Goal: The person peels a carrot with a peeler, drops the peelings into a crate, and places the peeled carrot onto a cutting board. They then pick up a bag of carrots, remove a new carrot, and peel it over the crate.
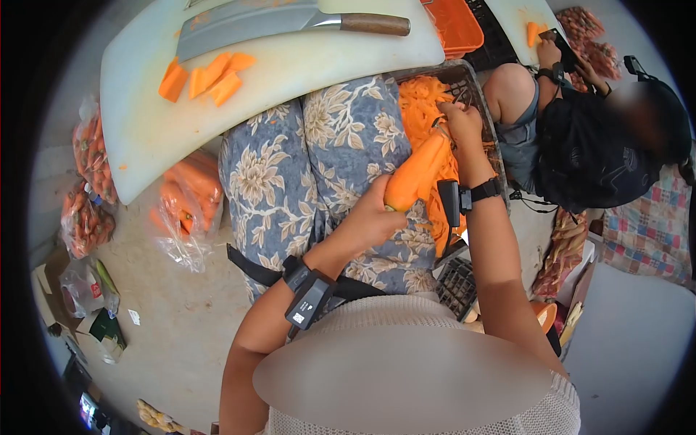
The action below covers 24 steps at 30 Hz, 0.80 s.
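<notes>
A large peeled carrot (417,172) slants over the right thigh, its thick end in my left hand (373,212), whose fingers wrap round it. My right hand (462,125) is closed on a peeler (437,123) at the carrot's far end; the tool is small and partly hidden by the fingers. Below the carrot, a dark crate (475,90) holds a heap of orange peelings (419,98). Both wrists wear black straps with devices.
Ahead, a white cutting board (290,61) bears a cleaver (254,27) and carrot pieces (217,76). Bagged carrots (190,196) lie at the left. An orange basket (457,29) stands beyond the crate. Another person (594,138) sits close on the right.
</notes>
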Motion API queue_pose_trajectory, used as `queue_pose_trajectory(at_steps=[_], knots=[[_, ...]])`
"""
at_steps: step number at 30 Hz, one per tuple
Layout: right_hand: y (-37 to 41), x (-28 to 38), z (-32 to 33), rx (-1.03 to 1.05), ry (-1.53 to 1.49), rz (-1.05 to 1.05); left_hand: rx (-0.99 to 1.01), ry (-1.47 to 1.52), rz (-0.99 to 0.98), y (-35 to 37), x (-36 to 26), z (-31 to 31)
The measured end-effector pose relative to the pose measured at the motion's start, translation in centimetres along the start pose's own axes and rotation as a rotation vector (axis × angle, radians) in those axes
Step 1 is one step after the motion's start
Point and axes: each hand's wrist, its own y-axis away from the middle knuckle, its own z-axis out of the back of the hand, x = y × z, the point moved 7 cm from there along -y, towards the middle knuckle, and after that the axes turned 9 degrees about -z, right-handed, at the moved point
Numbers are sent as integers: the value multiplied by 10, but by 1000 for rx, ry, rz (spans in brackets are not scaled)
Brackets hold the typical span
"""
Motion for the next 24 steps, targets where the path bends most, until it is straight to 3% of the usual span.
queue_pose_trajectory(at_steps=[4, 11, 13, 17, 24], knots=[[-20, -16, 4, 120, -48, -166, -2, -44, -17, 0, 1, 0], [-21, -15, 9, 74, -3, -153, 18, -55, 2, 1, 0, 0], [-16, -16, 9, 36, -142, -251, 15, -56, 8, 1, 1, 0], [-30, -27, 24, 44, -238, -220, 28, -68, -55, 6, -3, 1], [-16, -93, 55, -52, 75, -313, 64, 53, -29, 6, 1, 5]])
